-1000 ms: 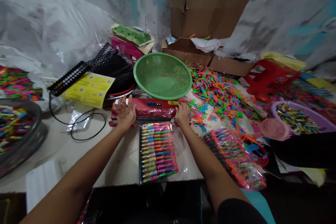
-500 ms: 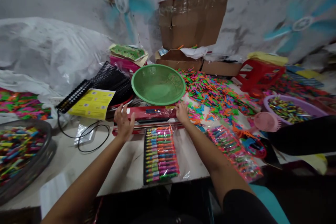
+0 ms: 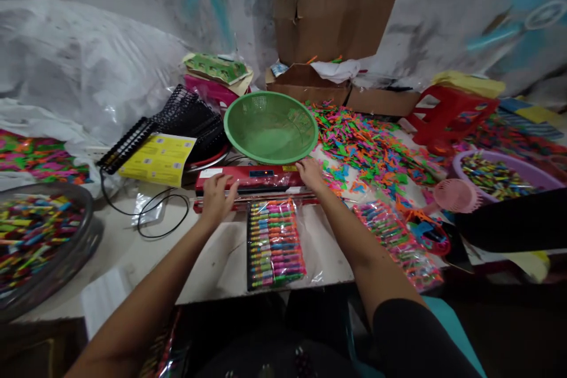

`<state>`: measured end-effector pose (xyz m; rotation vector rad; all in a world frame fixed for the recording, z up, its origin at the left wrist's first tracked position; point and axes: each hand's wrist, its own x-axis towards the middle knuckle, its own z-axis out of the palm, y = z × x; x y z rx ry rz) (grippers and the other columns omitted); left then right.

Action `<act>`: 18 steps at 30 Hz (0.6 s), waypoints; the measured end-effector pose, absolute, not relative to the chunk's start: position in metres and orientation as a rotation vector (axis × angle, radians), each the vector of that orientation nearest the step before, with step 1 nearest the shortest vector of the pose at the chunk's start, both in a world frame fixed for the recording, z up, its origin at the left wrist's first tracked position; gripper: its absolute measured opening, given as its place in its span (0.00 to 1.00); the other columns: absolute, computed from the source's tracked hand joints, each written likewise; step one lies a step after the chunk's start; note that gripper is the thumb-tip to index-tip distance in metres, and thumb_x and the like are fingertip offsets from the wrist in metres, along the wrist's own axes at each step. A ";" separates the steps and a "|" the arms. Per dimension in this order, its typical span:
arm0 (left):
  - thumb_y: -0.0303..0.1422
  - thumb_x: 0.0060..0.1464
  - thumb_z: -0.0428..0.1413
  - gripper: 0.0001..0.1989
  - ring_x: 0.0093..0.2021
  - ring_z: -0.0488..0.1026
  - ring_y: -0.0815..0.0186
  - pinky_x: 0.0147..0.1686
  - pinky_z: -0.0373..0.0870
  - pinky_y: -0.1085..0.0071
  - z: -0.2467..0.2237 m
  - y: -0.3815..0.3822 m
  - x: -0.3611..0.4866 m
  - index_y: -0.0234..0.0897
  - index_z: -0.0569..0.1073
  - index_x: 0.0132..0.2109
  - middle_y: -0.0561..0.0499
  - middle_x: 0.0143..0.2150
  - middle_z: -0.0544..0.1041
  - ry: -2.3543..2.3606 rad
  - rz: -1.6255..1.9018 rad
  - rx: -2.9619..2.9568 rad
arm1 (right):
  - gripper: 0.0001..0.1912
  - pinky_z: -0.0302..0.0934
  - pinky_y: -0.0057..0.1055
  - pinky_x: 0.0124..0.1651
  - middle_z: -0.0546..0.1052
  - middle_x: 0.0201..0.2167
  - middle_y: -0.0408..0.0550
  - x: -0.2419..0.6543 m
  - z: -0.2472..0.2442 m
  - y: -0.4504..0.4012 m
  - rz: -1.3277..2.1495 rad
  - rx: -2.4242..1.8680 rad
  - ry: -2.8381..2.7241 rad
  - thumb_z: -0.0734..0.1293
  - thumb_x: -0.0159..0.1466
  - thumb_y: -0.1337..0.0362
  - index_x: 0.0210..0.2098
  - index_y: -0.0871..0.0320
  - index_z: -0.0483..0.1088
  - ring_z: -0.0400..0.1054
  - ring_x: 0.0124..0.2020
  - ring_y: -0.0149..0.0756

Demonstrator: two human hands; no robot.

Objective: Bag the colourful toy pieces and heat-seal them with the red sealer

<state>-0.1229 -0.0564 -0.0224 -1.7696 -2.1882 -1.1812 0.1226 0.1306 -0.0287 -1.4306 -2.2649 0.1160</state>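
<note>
From my head cam, my left hand (image 3: 216, 202) was open, fingers spread and slightly bent at the left end of a long, red, box-shaped machine (image 3: 243, 180). Couldn't tell if those fingertips were actually touching it. My right hand (image 3: 311, 173) sat at the other end with its fingers bent over the top edge, and honestly I can't tell if it was gripping or just resting there. Between them, a small dark rectangular panel (image 3: 261, 173) had an orange light on.

The flat clear plastic packet of multicoloured sticks (image 3: 275, 245) lay right in front of the machine on the white tabletop (image 3: 221, 271), top end up against the front edge. Couldn't make out whether any of the plastic went in under the lid.

Just behind all that was a round green plastic basin (image 3: 272, 139), with a big heap of bright little plastic pieces (image 3: 367, 147) to its right. Over on the left, a yellow printed sheet (image 3: 157, 159) leaned near a looped black cable (image 3: 153, 238), and a dark grey plastic tub (image 3: 86, 212) full of colourful sticks stood further out.
</note>
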 end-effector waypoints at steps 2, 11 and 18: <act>0.36 0.54 0.49 0.15 0.52 0.63 0.57 0.56 0.57 0.59 -0.018 -0.034 -0.131 0.34 0.72 0.44 0.40 0.48 0.68 -2.211 -1.099 -1.781 | 0.13 0.48 0.42 0.51 0.71 0.41 0.55 0.121 -0.032 0.134 0.034 -1.426 -2.246 0.56 0.65 0.61 0.39 0.58 0.69 0.59 0.45 0.44; 0.38 0.58 0.45 0.23 0.60 0.52 0.46 0.56 0.49 0.45 -0.038 0.001 -0.116 0.32 0.65 0.57 0.35 0.61 0.58 -2.472 -0.932 -1.480 | 0.14 0.51 0.42 0.47 0.70 0.38 0.55 0.126 -0.059 0.123 -0.015 -1.493 -2.155 0.54 0.63 0.69 0.38 0.60 0.70 0.58 0.42 0.44; 0.40 0.59 0.42 0.28 0.64 0.44 0.45 0.58 0.40 0.39 -0.054 -0.007 -0.107 0.34 0.52 0.64 0.35 0.65 0.49 -2.519 -0.851 -1.420 | 0.22 0.46 0.45 0.53 0.66 0.50 0.58 0.129 -0.076 0.108 -0.068 -1.485 -2.112 0.53 0.60 0.73 0.52 0.60 0.64 0.54 0.50 0.46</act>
